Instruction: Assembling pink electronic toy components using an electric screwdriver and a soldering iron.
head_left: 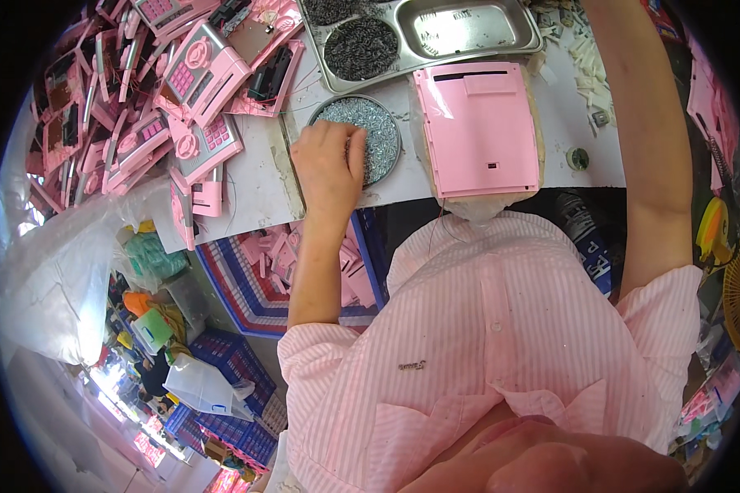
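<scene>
"Pink-striped shirt fills the near view. What does the left hand hold beyond it?"

"Its bent fingers reach into small silvery screws; the fingertips are hidden, so I can't tell whether that grip has any. The rimmed round dish presumably keeps them from scattering."

"And the right hand?"

"Out of view, grip unknown; only the right forearm shows, stretching past the top edge."

"Why is the pink plastic panel there?"

"It lies flat on plastic wrapping on the table, just right of the dish, probably cushioned and handy. Pink keypad casings are heaped leftward, seemingly leaving working room."
</scene>
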Available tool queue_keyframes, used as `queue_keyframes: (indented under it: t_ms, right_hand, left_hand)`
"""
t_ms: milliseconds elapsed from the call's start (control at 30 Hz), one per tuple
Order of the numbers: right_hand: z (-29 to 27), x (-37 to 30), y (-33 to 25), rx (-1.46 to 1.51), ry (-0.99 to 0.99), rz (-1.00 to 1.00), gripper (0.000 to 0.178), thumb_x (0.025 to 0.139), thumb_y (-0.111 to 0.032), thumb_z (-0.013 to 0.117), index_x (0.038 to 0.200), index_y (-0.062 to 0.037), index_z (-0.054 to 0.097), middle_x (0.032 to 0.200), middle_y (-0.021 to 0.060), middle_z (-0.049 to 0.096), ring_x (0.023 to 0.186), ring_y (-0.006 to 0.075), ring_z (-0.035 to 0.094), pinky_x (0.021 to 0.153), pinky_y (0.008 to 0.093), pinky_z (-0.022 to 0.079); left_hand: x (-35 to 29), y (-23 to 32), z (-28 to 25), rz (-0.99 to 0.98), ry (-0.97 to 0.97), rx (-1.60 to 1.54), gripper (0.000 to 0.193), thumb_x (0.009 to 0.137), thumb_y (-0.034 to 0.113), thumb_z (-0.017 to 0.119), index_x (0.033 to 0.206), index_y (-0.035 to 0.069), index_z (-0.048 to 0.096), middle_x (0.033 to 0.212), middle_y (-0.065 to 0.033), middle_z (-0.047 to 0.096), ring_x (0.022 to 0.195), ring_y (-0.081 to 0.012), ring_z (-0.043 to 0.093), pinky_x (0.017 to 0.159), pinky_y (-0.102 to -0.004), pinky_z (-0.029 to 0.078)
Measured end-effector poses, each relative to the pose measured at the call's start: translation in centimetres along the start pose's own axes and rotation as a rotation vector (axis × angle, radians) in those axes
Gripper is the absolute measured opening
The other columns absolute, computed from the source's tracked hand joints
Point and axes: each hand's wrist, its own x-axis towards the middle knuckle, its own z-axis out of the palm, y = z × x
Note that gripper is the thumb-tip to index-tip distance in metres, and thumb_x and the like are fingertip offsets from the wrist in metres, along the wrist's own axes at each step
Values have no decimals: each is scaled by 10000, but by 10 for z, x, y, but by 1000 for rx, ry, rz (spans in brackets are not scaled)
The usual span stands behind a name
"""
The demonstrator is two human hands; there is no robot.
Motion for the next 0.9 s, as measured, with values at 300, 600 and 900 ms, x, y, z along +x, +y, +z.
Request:
queue_keyframes:
  t_ms: [300,600,900]
  right_hand:
    - [20,-108,-26,420,104,125,348,911,-152,718,1193,-23,560,821,59,595,616,133,560,585,306,479]
    - [15,-166,-56,693,-132,17,314,978,-305,690,1160,-145,490,634,-32,477,537,91,477,644,292,486]
    - [29,-170,-50,747,-141,180,295,977,-278,696,1118,-136,479,644,-20,494,546,97,489,633,297,489]
  left_hand:
    - [8,29,4,-131,-67,-573,145,848,105,772,837,12,662,772,-101,641,676,-276,579,606,-381,436]
    - [0,110,22,282,59,-560,165,771,105,815,896,101,707,829,-26,692,739,-215,629,777,-369,441]
    - [2,105,20,336,61,-485,185,755,159,827,876,108,697,791,-11,643,722,-216,605,803,-385,419]
